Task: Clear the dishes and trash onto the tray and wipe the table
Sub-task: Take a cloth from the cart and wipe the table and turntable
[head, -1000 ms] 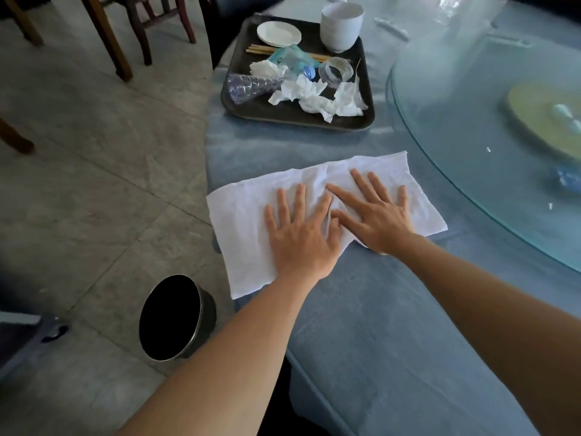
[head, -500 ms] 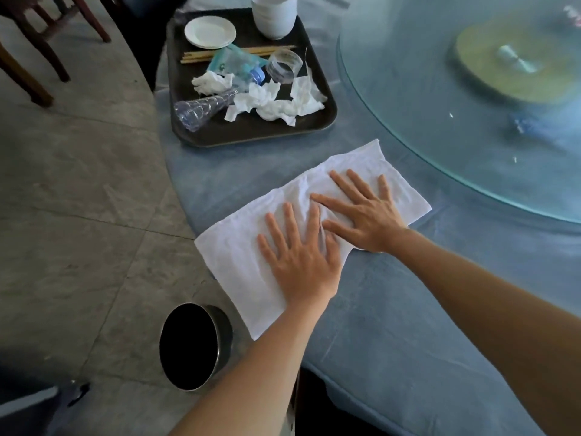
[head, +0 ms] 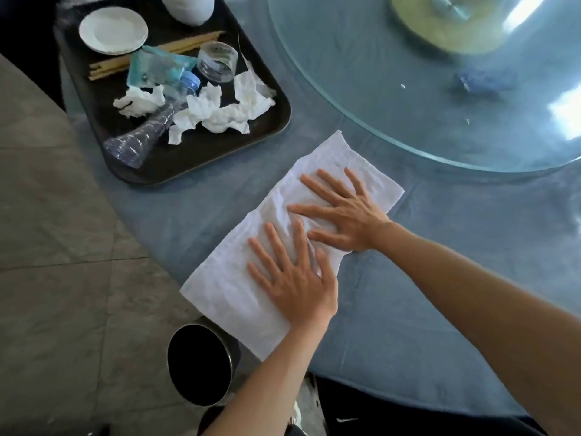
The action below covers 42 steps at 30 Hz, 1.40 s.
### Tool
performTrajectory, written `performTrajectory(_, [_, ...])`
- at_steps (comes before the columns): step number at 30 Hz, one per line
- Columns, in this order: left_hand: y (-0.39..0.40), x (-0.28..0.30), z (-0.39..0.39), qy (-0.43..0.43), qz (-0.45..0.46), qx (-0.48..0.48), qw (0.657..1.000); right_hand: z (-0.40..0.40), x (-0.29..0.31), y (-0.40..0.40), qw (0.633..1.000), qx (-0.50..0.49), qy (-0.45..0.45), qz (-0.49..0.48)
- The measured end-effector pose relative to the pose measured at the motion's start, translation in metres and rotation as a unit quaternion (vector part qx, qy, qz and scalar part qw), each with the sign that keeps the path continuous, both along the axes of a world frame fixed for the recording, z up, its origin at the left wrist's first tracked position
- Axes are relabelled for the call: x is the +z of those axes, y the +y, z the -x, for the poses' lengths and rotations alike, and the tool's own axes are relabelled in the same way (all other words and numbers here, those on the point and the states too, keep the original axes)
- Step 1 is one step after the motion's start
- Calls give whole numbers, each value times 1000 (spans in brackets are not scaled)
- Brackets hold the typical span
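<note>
A white cloth (head: 232, 291) lies spread on the blue tablecloth (head: 408, 309) near the table's edge. My left hand (head: 295, 278) presses flat on its near half, fingers straight and spread. My right hand (head: 345, 212) presses flat on its far half, just beyond the left. A dark tray (head: 176, 169) sits at the upper left of the table. It holds a small white plate (head: 113, 29), chopsticks (head: 110, 66), a crushed clear bottle (head: 147, 133), a clear cup (head: 218, 61), crumpled tissues (head: 220, 111) and a white bowl (head: 188, 7).
A round glass turntable (head: 408, 89) covers the table's upper right, with small crumbs and a blue scrap on it. A black round bin (head: 201, 365) stands on the tiled floor just below the table's edge, near my left forearm.
Both hands have stayed flat on the cloth and slid it along the table's edge. The view has swung, so the tray now sits further left and the bin nearer the middle.
</note>
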<state>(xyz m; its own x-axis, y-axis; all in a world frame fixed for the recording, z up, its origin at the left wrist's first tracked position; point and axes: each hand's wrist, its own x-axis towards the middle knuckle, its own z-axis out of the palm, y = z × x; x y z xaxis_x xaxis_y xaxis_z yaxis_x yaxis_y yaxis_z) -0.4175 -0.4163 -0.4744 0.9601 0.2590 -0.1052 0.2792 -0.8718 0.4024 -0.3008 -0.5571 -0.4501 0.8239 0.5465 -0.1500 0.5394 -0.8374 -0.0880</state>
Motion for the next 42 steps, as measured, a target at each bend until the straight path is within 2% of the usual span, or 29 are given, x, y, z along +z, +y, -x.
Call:
performTrajectory(10, [11, 9, 0, 74, 15, -60, 995, -6, -3, -1, 1000, 11, 6, -14])
performTrajectory(14, [15, 17, -5, 147, 31, -87, 985, -7, -5, -3, 1000, 18, -7, -22])
performTrajectory(18, [22, 36, -15, 266, 41, -134, 954, -5, -5, -4, 999, 18, -10, -30])
performTrajectory(21, [34, 59, -22, 317, 14, -191, 929, 3, 2, -2, 999, -14, -14, -36])
performTrajectory(25, [65, 95, -35, 322, -3, -260, 911, 30, 9, 2, 985, -136, -39, -97])
performTrajectory(27, [82, 107, -45, 260, 11, -265, 929, 46, 20, 14, 942, -287, -50, -163])
performTrajectory(29, [98, 114, -58, 167, 34, -264, 949, 61, 41, 28, 845, -475, -12, -247])
performTrajectory(31, [112, 116, -76, 137, 73, -240, 958, 75, 57, 41, 741, -603, 66, -288])
performTrajectory(33, [120, 116, -97, 159, 103, -212, 959, 89, 64, 52, 679, -644, 148, -319])
performTrajectory(36, [123, 112, -126, 180, 125, -213, 952, 104, 64, 71, 655, -620, 212, -377])
performTrajectory(38, [121, 111, -141, 202, 141, -233, 941, 106, 61, 78, 640, -630, 194, -394])
performTrajectory(42, [117, 119, -163, 220, 161, -295, 916, 106, 75, 85, 531, -714, 163, -426])
